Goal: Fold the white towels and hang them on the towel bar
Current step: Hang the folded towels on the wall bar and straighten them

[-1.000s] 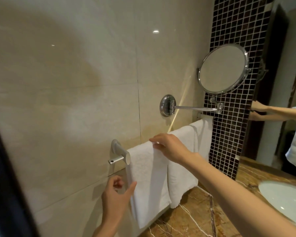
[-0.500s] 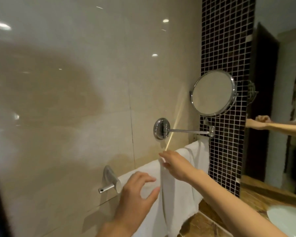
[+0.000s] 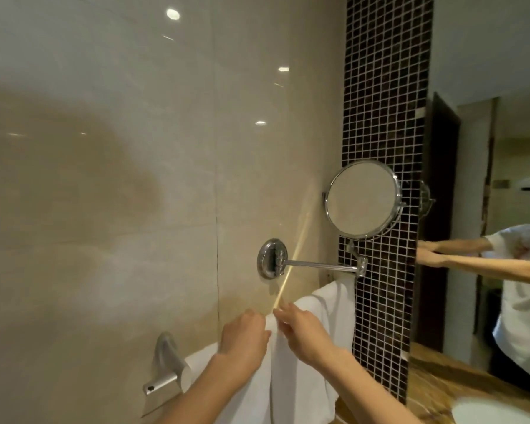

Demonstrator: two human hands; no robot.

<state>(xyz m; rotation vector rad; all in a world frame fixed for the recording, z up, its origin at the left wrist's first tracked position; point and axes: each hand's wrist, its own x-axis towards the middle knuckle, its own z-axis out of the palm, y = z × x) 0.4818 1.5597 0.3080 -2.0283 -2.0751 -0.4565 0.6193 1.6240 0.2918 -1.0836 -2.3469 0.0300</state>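
Your left grip [image 3: 245, 341] and right grip [image 3: 306, 335] both pinch the top edge of the white towels [image 3: 288, 381], which hang side by side over the towel bar [image 3: 161, 385], lower centre of the frame.

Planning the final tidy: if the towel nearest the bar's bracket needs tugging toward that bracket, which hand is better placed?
Probably the left hand: its curled fingers are on top of the near towel, nearer the bracket. The right hand sits on the next towel, farther away.
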